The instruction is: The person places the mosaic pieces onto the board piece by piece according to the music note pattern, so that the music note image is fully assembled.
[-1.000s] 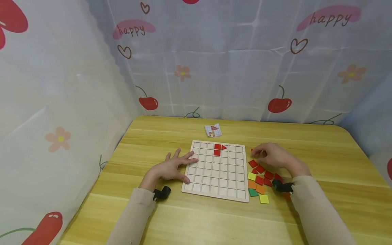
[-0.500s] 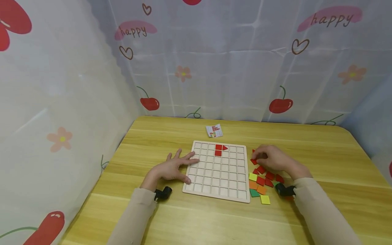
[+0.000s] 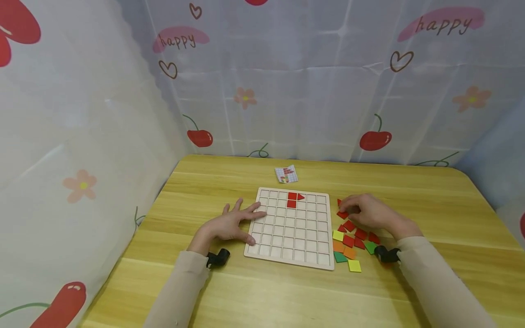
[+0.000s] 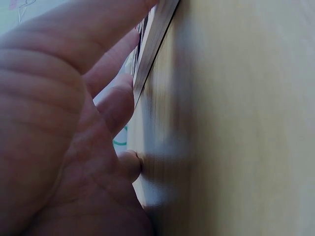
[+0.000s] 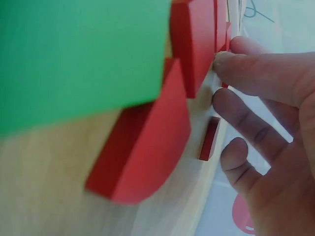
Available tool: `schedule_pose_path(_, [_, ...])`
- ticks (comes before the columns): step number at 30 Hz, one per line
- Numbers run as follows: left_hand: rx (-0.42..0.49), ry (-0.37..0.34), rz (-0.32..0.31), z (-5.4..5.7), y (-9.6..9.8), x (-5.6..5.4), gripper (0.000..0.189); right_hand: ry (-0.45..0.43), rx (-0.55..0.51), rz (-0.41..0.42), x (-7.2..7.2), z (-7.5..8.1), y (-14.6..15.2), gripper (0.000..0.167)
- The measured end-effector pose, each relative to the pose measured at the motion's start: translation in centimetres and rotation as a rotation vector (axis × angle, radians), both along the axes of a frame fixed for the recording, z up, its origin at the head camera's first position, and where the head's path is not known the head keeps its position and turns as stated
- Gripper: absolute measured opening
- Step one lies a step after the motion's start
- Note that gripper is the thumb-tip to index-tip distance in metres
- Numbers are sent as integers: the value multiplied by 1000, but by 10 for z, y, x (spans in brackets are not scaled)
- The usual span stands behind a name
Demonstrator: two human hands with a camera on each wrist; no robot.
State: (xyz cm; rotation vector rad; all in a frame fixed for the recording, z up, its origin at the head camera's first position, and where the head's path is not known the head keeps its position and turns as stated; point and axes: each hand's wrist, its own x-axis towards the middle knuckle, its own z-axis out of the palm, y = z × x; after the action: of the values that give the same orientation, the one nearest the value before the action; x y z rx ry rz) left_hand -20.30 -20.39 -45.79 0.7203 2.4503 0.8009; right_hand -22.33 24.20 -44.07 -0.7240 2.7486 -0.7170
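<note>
Head view: a pale gridded board lies flat on the wooden surface, in front of the person and between the two hands. The left hand is spread wide, its thumb and two fingertips resting on the board's left edge; it grips nothing. The right hand is bent narrow beside the board's right edge, its fingertips touching a red piece (whether they pinch it or only touch it, I cannot tell).

In the board's top row sit a red square and, directly to its right, a red triangle; a second red square fills the cell just below the first. Beyond the board's far edge lies a small printed card with a coloured pattern on a grid.

Right of the board, below the right hand, loose pieces lie in a cluster: several red ones, two yellow squares, orange pieces, a dark green piece and a brighter green piece next to the black camera on the right wrist. In the right wrist view, a curved red piece shows close up, partly covered by green. A white curtain printed with cherries, flowers and hearts hangs behind the surface.
</note>
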Motion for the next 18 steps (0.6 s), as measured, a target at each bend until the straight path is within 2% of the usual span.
schedule_pose_path(6, [2, -3, 1, 1, 0, -1, 83, -2, 28, -26, -1, 3, -2, 28])
schedule_pose_path(18, [2, -4, 4, 5, 2, 3, 82, 5, 51, -17, -2, 7, -8, 31])
